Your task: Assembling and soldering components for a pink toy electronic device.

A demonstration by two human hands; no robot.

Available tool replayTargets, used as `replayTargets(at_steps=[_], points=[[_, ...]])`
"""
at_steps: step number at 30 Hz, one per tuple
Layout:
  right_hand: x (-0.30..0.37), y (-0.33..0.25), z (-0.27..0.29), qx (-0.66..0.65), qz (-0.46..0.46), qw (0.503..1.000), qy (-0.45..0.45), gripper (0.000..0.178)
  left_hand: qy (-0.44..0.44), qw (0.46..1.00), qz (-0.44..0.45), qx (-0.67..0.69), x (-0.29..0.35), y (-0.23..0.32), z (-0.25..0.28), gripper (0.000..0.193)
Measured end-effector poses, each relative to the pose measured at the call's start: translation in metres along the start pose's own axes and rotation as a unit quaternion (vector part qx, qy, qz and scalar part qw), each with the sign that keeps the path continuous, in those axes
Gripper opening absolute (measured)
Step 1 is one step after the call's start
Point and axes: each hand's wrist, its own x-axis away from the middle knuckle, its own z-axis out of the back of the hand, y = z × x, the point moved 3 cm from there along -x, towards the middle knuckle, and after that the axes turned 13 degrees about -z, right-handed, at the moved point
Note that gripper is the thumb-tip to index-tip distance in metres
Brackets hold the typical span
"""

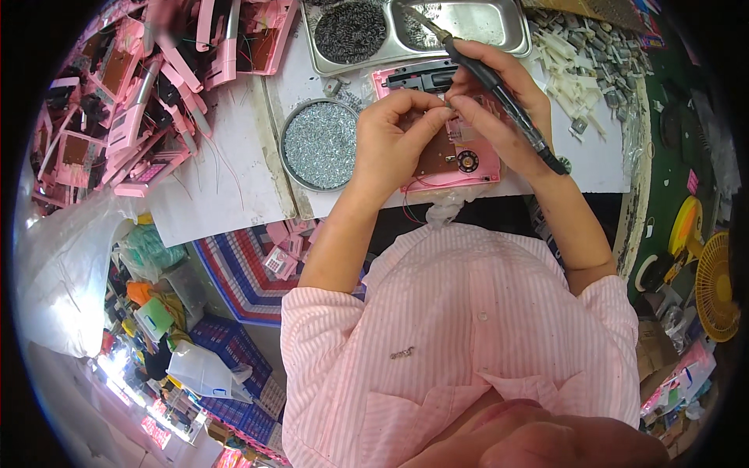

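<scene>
My right hand (507, 109) is wrapped round a long black electric screwdriver (503, 97), its thin metal tip pointing up and left over the metal tray. My left hand (398, 140) pinches thumb and forefinger together, meeting the right fingertips; whatever lies between them is too small to make out. Beneath both hands rests an open pink plastic housing (489, 168) with a round black speaker (467, 161), a brown board and thin wires. A black bar-shaped part (421, 76) lies across its far end. Just left of my left hand stands a round dish (287, 160) of small silvery screws.
A metal tray (511, 43) with two wells holds dark springs (351, 33) at the back. Many pink housings (129, 117) with wires are heaped at left. White plastic parts and small metal motors (577, 66) lie at right. Below the table's front edge is a striped bag (234, 269).
</scene>
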Motion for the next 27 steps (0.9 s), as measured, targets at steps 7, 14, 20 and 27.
replayTargets(at_steps=[7,14,20,27], points=[[0.009,0.000,0.005,0.114,0.079,0.989,0.051,0.044,0.017,0.999,0.037,-0.013,-0.006,-0.002,0.004,0.012],[0.031,-0.019,0.048,0.185,0.071,0.979,0.046,0.029,-0.019,0.959,-0.097,-0.266,-0.019,0.000,0.001,0.011],[0.039,-0.018,0.058,0.263,0.121,0.957,-0.012,0.027,0.013,0.955,-0.110,-0.273,-0.016,0.000,0.000,0.012],[0.033,-0.013,0.049,0.268,0.178,0.947,-0.015,0.027,0.019,0.950,-0.126,-0.285,-0.017,-0.002,0.001,0.013]])
